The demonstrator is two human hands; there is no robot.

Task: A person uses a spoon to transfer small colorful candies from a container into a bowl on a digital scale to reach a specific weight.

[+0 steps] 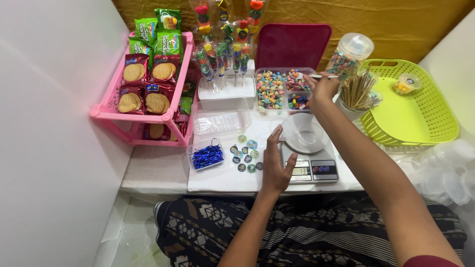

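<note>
My right hand is stretched out over a clear divided tray of small coloured candies and grips a thin white spoon. My left hand hovers open beside a small digital kitchen scale. A clear plastic cup sits on the scale's round white platter. The fingers of the left hand are near the platter's left edge and near several round stickers on the white table.
A pink rack of biscuit and snack packets stands at left. Candy skewers stand in a white block. Also here: a candy jar, wooden sticks, a green basket, blue twist ties, stacked clear cups.
</note>
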